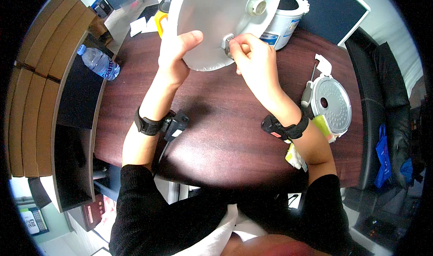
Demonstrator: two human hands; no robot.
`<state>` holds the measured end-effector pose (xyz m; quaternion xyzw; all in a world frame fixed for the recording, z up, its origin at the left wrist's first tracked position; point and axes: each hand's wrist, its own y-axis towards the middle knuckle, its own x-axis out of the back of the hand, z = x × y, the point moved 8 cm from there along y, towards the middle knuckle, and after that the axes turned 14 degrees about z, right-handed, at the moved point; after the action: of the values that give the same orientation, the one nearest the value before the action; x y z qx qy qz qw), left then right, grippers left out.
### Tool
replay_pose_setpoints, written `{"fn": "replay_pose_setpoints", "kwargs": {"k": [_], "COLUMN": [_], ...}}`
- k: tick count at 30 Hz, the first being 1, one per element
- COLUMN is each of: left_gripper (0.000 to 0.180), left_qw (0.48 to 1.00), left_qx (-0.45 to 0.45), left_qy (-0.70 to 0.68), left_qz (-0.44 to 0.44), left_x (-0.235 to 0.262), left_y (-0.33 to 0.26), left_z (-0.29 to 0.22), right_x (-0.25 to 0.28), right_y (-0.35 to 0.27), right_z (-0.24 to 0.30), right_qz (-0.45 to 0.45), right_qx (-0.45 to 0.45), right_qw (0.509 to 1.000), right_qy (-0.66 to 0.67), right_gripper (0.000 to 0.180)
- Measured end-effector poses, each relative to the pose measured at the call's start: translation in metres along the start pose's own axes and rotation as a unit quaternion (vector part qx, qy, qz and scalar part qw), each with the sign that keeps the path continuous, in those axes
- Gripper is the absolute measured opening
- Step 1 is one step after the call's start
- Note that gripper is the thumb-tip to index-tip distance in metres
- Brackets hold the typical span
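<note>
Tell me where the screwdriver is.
Head view: the grey-handled screwdriver lies on the dark wooden table, right of the right hand, against the round perforated metal lid.

It looked like an office — a dark wood desk (216, 134), a black leather chair (383, 98) at right, blue partition panels (333, 12) along the top.

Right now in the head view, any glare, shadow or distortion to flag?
Head view: fisheye bends the stacked cardboard edges at left; soft glare on the dark wooden table; both hands' shadows fall below the round silver metal lid; left hand and right hand sharp.
</note>
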<state>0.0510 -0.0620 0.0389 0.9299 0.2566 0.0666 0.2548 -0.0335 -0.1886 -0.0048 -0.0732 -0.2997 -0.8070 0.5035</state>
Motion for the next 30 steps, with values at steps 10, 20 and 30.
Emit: {"fn": "replay_pose_setpoints", "kwargs": {"k": [10,20,30], "left_gripper": [0.054,0.061,0.06], "left_qw": [0.999,0.997,0.994], "left_qx": [-0.026,0.04,0.028], "left_qy": [0.035,-0.013,-0.067], "left_qz": [0.025,-0.063,-0.075], "left_x": [-0.008,0.01,0.011], "left_y": [-0.001,-0.004,-0.001], "left_z": [0.004,0.019,0.013], "right_x": [-0.041,0.004,0.001], "right_y": [-0.009,-0.003,-0.005], "right_z": [-0.038,0.021,0.027], "right_qz": [0.094,-0.033,-0.029], "right_qx": [-0.205,0.122,0.154], "right_qw": [0.798,0.977,0.97], "right_qy": [0.558,-0.173,-0.186], "right_gripper": [0.015,0.005,0.008]}}
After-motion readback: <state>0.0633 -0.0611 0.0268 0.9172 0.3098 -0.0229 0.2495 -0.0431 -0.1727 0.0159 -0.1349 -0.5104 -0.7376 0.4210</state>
